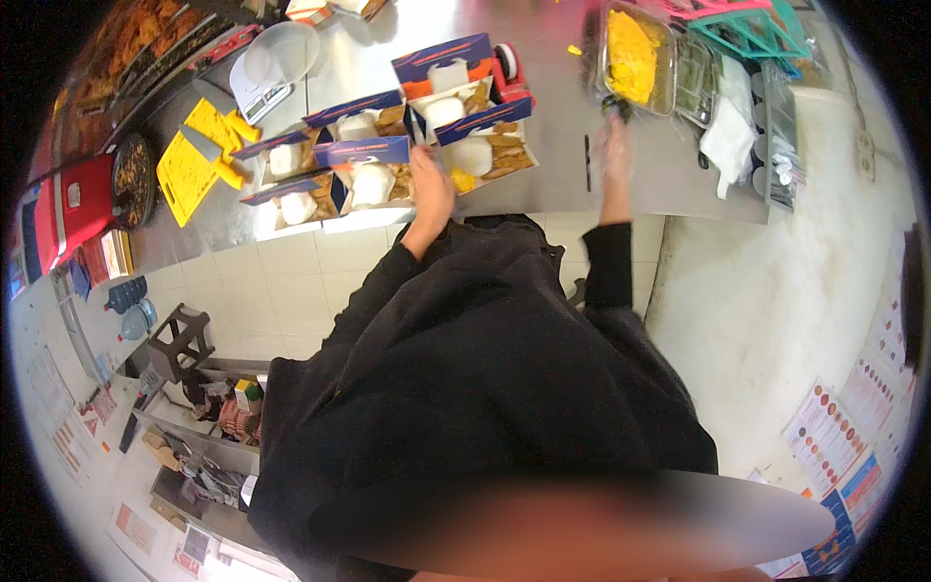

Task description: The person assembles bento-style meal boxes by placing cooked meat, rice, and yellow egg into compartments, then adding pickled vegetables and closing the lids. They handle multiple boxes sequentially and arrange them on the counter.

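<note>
My left hand is at the near edge of a group of open food boxes, its fingers closed on the side of the right-hand near box. That box holds white rice, brown fried pieces and a bit of yellow food. Beside it stands another rice box with its dark blue lid flap up. My right hand, in a clear plastic glove, reaches toward a clear tub of yellow, egg-like food. A small dark item shows at its fingertips; blur hides what it is.
To the left, a knife lies on a yellow cutting board, near a scale and a round dark pan. A red tape dispenser stands behind the boxes. At right are greens and a white cloth.
</note>
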### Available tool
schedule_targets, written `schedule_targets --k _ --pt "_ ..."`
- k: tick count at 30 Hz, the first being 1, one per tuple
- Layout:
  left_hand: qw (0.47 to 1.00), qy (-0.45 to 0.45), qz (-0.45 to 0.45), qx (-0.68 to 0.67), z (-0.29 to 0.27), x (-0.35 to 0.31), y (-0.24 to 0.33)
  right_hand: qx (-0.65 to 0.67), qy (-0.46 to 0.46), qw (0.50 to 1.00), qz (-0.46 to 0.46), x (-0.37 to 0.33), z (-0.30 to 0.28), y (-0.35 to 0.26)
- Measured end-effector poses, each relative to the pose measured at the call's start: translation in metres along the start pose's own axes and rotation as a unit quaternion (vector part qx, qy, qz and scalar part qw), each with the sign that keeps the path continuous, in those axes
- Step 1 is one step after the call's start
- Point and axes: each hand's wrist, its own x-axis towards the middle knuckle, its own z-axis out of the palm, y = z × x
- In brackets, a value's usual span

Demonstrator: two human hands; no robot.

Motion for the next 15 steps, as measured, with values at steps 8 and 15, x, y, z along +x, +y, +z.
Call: schedule_targets --k 8,15 --pt "0.919 -0.034 -0.096 -0.381 -0.018 0.064 0.039 -0.674 -0.144 0.7 -0.186 0.194 -0.03 -0.033" --pt "0.983 -0.12 -0.142 -0.004 0.012 0.078 0.015 -0.508 0.005 0.831 -0.228 0.166 -0.006 -0.02"
